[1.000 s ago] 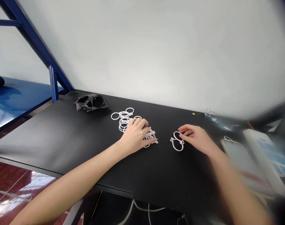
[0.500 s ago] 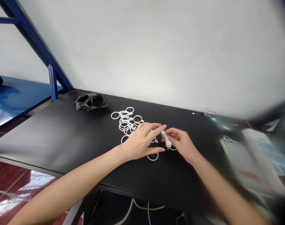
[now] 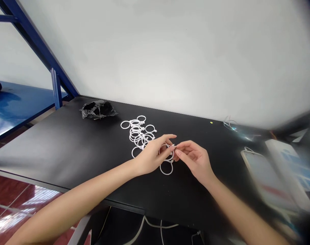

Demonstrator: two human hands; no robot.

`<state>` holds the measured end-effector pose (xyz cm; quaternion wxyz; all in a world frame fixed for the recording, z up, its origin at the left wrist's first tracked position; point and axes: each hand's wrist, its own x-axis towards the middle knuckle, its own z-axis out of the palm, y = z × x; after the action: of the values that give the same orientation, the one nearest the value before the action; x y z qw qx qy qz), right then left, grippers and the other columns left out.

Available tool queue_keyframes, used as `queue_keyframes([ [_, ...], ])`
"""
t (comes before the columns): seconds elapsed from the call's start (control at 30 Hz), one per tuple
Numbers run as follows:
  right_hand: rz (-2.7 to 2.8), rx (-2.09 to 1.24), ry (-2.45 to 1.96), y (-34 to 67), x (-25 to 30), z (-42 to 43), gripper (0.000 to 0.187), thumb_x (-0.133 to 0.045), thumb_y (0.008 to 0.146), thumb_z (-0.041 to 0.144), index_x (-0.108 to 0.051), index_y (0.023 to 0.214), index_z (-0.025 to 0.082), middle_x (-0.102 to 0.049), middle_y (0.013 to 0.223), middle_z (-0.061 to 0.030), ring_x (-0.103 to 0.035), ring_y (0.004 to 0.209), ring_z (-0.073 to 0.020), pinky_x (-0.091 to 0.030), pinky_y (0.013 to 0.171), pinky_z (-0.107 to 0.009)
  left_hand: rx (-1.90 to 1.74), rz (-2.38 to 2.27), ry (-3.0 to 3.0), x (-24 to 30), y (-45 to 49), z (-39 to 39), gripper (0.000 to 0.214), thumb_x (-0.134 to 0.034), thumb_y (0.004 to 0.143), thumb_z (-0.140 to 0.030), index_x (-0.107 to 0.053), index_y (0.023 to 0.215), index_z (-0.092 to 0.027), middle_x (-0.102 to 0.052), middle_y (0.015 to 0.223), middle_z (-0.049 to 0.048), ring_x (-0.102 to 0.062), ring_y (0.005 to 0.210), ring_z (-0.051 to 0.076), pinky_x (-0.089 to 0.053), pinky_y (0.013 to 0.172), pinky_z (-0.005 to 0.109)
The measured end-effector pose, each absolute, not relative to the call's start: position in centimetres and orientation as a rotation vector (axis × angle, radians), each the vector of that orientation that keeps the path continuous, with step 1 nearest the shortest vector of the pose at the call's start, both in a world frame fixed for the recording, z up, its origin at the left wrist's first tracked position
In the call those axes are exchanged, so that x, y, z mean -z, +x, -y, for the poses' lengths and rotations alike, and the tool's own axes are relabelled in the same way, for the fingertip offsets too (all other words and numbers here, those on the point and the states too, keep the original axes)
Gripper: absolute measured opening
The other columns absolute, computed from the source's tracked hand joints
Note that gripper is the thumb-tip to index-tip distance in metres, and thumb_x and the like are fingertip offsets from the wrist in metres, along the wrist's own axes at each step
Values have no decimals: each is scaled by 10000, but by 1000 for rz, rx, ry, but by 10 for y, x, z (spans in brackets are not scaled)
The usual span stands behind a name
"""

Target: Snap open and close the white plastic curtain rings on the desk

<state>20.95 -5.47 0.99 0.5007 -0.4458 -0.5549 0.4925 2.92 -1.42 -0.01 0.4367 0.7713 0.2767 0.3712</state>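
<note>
Between my hands is a white curtain ring [image 3: 173, 156] with a small eyelet. My left hand [image 3: 150, 153] pinches it between thumb and fingers. My right hand [image 3: 197, 160] has its thumb and index finger closed at the ring's eyelet side, where the fingertips hide the detail. Just below my left fingers, another white ring [image 3: 166, 174] lies flat on the black table [image 3: 93, 149]. A loose pile of white rings [image 3: 136, 132], several overlapping, is spread beyond and left of my left hand.
A crumpled black plastic bag [image 3: 98, 110] stands open at the table's back left. On the right are a phone [image 3: 264, 177], a white and blue box [image 3: 292, 163] and clear plastic [image 3: 230, 125]. Cables [image 3: 142, 228] hang below the front edge. A wall rises behind.
My right hand has brought the white ring left to my left hand. The left fingers, spread before, have closed on it, and both hands now meet at the ring.
</note>
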Motion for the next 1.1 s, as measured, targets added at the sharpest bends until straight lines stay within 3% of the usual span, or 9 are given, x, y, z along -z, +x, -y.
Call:
queue_keyframes([
  [0.2,1387,-1120,-1038,211,-6,57,71,-717,837,254,-680,883,215,-691,736,1,-676,646,-128,-602,618,-255,-748,-602,1427,-10,28,8,245,-644,876,-376,-590,908,-139,-615,690,1,-532,568,72,-401,494,170],
  [0.37,1555,-932,-1042,212,-4,62,37,-665,873,219,-664,907,232,-674,787,2,-667,661,-137,-588,635,-276,-673,-657,1390,-13,29,8,350,-577,892,-480,-580,819,-138,-591,690,-8,-410,459,39,-359,423,173],
  [0.5,1656,-574,-1000,206,4,68,153,-647,859,111,-658,929,246,-687,816,-7,-665,706,-158,-555,657,-298,-874,-691,1894,-8,30,18,409,-445,947,-531,-579,906,-147,-597,787,27,-443,526,74,-407,492,219],
  [0.6,1675,-473,-889,200,8,72,246,-635,843,56,-648,985,256,-689,820,-14,-646,719,-166,-534,651,-308,-1024,-636,2400,-1,30,26,479,-351,968,-567,-561,861,-149,-543,751,29,-423,546,96,-383,478,225],
  [0.7,1671,-544,-865,196,7,75,239,-628,849,59,-648,987,254,-687,819,-19,-639,720,-164,-531,651,-306,-1106,-630,2620,4,29,27,491,-222,1020,-457,-510,751,-165,-465,646,-3,-351,480,88,-318,413,217],
  [0.87,1536,-869,-927,186,-3,82,74,-630,890,186,-627,828,227,-639,725,-3,-622,659,-142,-533,596,-266,-1309,-535,2732,5,29,24,455,-218,1019,-280,-455,644,-178,-428,548,-20,-315,429,85,-276,382,222],
  [0.97,1482,-982,-977,184,-10,85,143,-635,896,271,-611,767,215,-626,692,1,-626,637,-138,-542,592,-260,-1336,-490,2742,3,28,24,450,-239,1012,-261,-447,621,-181,-433,525,-21,-318,423,88,-285,393,224],
  [1.1,1547,-904,-1207,207,-16,76,156,-621,900,364,-667,892,214,-685,759,-25,-664,662,-163,-561,631,-292,-1240,-618,2745,-1,27,21,404,-287,999,-279,-497,669,-177,-487,577,-4,-389,482,108,-332,457,248],
])
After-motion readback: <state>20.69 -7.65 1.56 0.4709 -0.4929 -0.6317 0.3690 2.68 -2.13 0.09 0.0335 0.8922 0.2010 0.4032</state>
